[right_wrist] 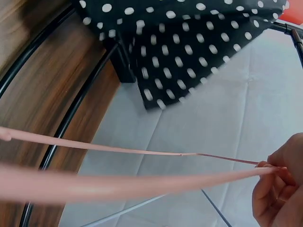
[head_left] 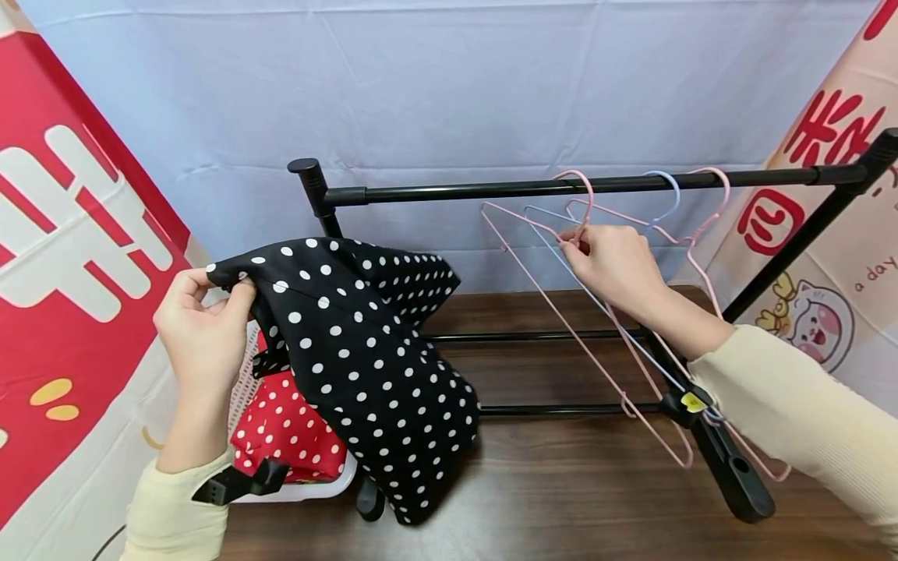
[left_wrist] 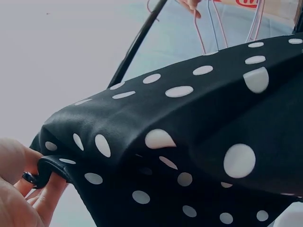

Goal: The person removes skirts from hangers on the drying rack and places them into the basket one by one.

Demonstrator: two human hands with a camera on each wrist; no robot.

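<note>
Black cloth with white polka dots (head_left: pixel 365 351), seemingly a garment, hangs from my left hand (head_left: pixel 206 323), whose thumb and fingers pinch one edge of it. In the left wrist view the cloth (left_wrist: pixel 189 109) spreads away from the pinching fingers. My right hand (head_left: pixel 617 261) pinches a pink hanger (head_left: pixel 554 308) just below its hook, which still loops over the black rail (head_left: pixel 463 189). The right wrist view shows that hanger (right_wrist: pixel 142 185) running close past the camera to the fingertips. Beside it a blue hanger (head_left: pixel 662 195) and another pink hanger (head_left: pixel 717 195) hang on the rail.
Below the black cloth, red polka-dot cloth (head_left: pixel 295 428) lies in a white basket (head_left: pixel 330 489) at the left. The rack's lower bars (head_left: pixel 561 410) and black foot (head_left: pixel 737 475) stand on a brown wooden surface (head_left: pixel 547 483). A pale blue cloth (head_left: pixel 449 86) hangs behind.
</note>
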